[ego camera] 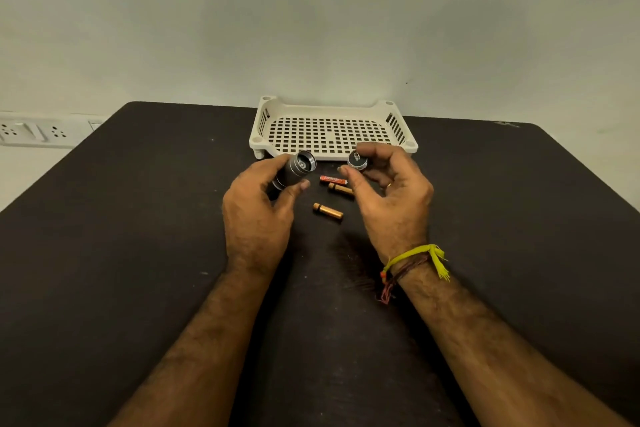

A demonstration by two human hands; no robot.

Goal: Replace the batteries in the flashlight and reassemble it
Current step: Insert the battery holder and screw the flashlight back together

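Note:
My left hand grips a dark metal flashlight body, its open end tilted up and to the right. My right hand pinches the flashlight's end cap between thumb and fingers, its small spring facing me; the cap is apart from the body. Between the hands, three small batteries lie on the dark table: a red one, a copper one just below it, and another copper one nearer to me.
A white perforated plastic tray stands at the table's far edge, just behind the hands, against a pale wall. A wall socket strip is at the far left. A yellow thread band circles my right wrist.

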